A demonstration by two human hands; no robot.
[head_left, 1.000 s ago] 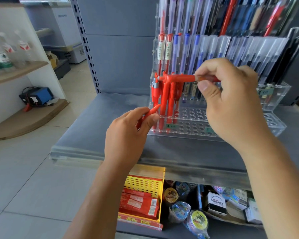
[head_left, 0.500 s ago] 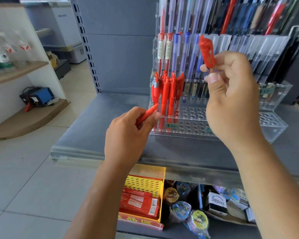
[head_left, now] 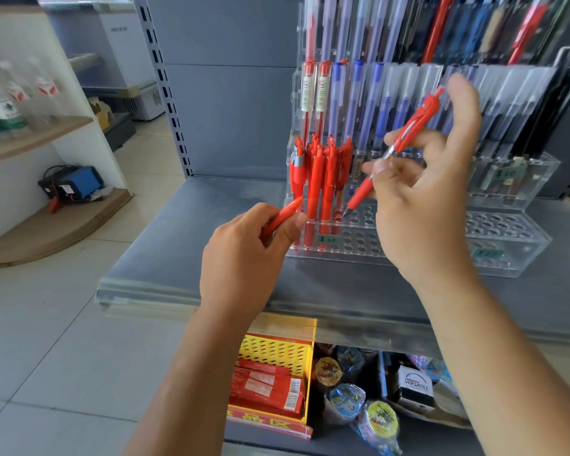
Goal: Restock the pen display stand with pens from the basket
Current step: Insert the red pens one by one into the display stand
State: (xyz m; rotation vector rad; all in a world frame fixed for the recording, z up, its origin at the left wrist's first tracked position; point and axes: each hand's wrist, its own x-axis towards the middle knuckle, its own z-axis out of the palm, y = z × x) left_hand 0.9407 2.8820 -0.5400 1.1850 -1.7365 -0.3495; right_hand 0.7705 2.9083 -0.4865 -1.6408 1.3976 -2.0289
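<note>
A clear acrylic pen display stand (head_left: 510, 255) sits on the grey shelf, its back rows filled with blue, red and dark pens. Several red pens (head_left: 320, 179) stand in the front row's left holes. My right hand (head_left: 418, 199) grips a red pen (head_left: 405, 139) tilted with its tip down, just above the empty holes beside those pens. My left hand (head_left: 247, 255) is closed around another red pen (head_left: 282, 217), whose end pokes out toward the stand's left corner. No basket is visible.
The grey shelf (head_left: 191, 258) extends left of the stand. Below it a yellow tray (head_left: 277, 353) holds red boxes, beside tape rolls (head_left: 362, 409) and a small box. A wooden shelf unit (head_left: 46, 133) with bottles stands at the left on the tiled floor.
My right hand has turned its red pen from lying sideways, through upright, to tip-down and lowered it toward the stand's front holes. My left hand has stayed put with its pen.
</note>
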